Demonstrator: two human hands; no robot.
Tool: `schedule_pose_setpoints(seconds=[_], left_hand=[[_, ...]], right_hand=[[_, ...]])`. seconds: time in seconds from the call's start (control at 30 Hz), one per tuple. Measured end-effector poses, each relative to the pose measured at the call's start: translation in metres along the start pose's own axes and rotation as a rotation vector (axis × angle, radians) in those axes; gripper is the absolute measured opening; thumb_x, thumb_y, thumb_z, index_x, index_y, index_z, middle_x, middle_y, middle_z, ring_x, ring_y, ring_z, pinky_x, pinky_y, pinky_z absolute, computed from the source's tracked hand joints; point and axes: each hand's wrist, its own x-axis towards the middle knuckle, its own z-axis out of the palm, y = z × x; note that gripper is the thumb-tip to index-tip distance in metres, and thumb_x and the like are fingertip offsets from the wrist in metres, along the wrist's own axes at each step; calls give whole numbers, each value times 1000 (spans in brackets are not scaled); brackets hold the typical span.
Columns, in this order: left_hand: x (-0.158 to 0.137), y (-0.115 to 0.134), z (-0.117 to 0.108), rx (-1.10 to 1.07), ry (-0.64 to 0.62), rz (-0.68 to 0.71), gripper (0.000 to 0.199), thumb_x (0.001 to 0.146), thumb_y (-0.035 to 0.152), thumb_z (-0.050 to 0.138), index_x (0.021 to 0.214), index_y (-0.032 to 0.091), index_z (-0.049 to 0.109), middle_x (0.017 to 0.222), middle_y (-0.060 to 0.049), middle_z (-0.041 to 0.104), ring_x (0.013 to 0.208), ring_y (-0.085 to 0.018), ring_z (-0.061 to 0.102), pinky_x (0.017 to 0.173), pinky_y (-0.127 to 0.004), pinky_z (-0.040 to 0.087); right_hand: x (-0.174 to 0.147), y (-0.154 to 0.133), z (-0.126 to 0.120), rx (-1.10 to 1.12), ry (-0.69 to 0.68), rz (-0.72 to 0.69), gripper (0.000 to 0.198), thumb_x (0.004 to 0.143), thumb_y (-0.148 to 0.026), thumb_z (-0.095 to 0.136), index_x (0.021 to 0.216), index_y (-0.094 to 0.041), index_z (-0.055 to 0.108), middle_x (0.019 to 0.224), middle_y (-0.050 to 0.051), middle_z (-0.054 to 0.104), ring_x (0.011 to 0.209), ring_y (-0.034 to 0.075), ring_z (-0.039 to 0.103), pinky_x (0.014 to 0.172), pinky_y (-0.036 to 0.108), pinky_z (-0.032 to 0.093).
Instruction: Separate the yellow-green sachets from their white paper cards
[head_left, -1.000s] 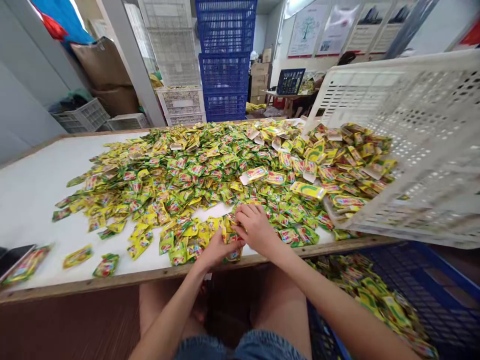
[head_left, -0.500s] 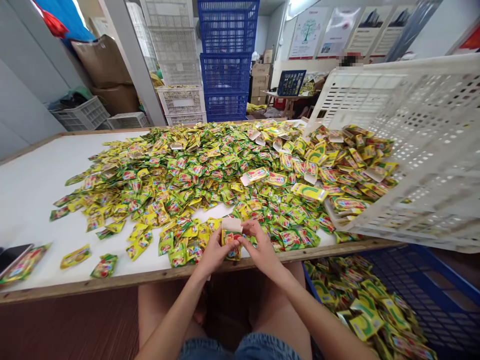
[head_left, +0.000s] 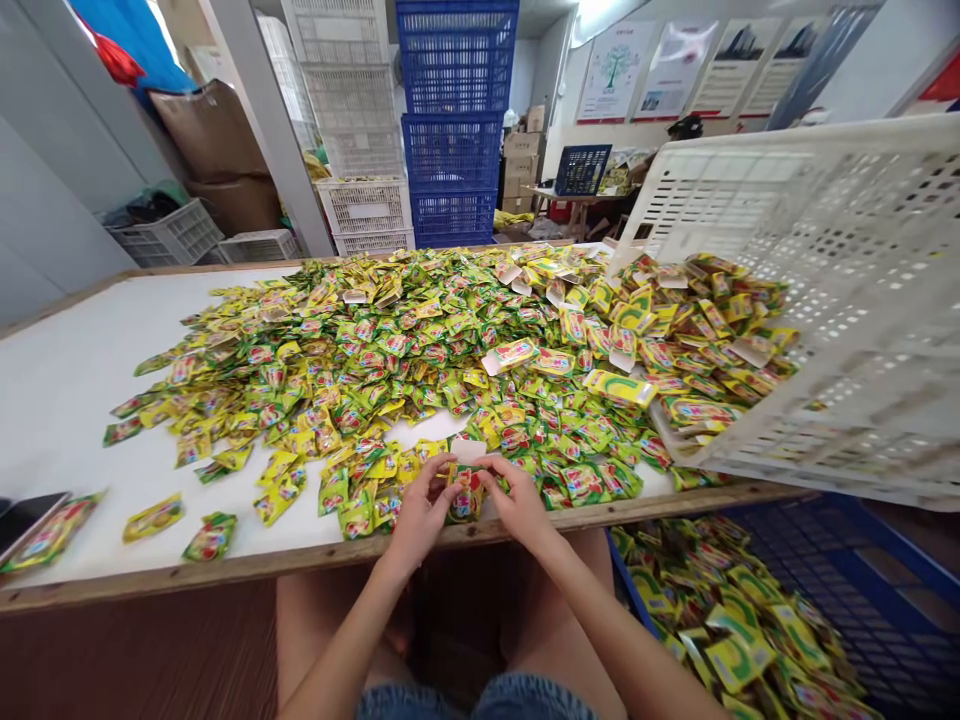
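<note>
Between my two hands, at the front edge of the table, is a small green, yellow and red carton (head_left: 466, 494) with its white top flap raised. My left hand (head_left: 421, 508) grips the carton's left side, thumb across its front. On the other side my right hand (head_left: 519, 503) holds it with thumb and fingertips close together. Whether anything is inside the carton cannot be made out. A large heap of small green and yellow packets (head_left: 360, 365) spreads over the white table (head_left: 67, 400) beyond and around my hands.
A white perforated crate (head_left: 840, 420) lies tipped on the right with cartons spilling out. Below it stands a blue crate (head_left: 840, 560) full of cartons. A dark phone (head_left: 30, 520) rests at the left edge. Stacked blue crates (head_left: 454, 150) stand behind the table.
Both hands and the carton have shifted slightly lower, and the carton's printed front shows more. My left hand's fingers have moved up along its side. The view has tilted a little.
</note>
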Motion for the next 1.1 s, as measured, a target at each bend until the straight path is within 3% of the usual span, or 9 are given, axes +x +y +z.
schedule_pose_setpoints(seconds=[0.13, 0.27, 0.33, 0.5, 0.73, 0.97, 1.1], left_hand=[[3, 2, -4, 69, -22, 10, 24, 81, 27, 54, 103, 20, 51, 91, -4, 58, 78, -16, 60, 71, -29, 49], [4, 3, 0, 67, 78, 121, 19, 80, 24, 55, 98, 19, 53, 112, -9, 54, 108, -21, 52, 93, -35, 41], [2, 4, 4, 16, 124, 155, 26, 80, 22, 54, 105, 21, 48, 115, -9, 53, 112, -20, 50, 98, -37, 38], [-2, 10, 8, 49, 158, 189, 24, 80, 21, 54, 104, 20, 48, 102, -7, 56, 99, -19, 55, 92, -35, 42], [0, 19, 8, 133, 202, 156, 13, 79, 26, 56, 90, 19, 56, 88, -4, 58, 84, -17, 57, 79, -30, 45], [5, 28, 9, 207, 205, 174, 12, 80, 27, 55, 84, 18, 61, 79, -2, 57, 72, -14, 54, 67, -25, 43], [7, 25, 7, 178, 202, 176, 12, 80, 28, 56, 83, 18, 63, 80, -3, 59, 76, -16, 55, 69, -26, 43]], right_hand=[[2, -1, 9, 68, 58, -10, 19, 86, -26, 45, 91, -21, 63, 90, 6, 61, 89, 19, 56, 81, 33, 45], [0, 0, 17, 222, 175, 78, 32, 83, -26, 50, 115, -22, 49, 93, 5, 61, 85, 17, 59, 78, 31, 47], [0, -2, 16, 236, 154, 70, 31, 84, -26, 49, 115, -22, 51, 94, 5, 62, 86, 17, 59, 78, 31, 47], [1, -15, 10, 148, 76, -38, 15, 82, -25, 52, 91, -21, 63, 93, 6, 63, 91, 19, 57, 81, 33, 46], [-2, -21, 11, 129, 111, -22, 15, 83, -26, 51, 90, -20, 63, 90, 5, 63, 88, 18, 58, 79, 31, 45], [4, -21, 13, 95, 114, 64, 18, 84, -34, 49, 86, -19, 60, 76, 2, 62, 68, 16, 56, 64, 27, 45], [0, -19, 13, 105, 135, 64, 17, 84, -33, 49, 88, -19, 58, 79, 3, 62, 72, 16, 57, 67, 28, 46]])
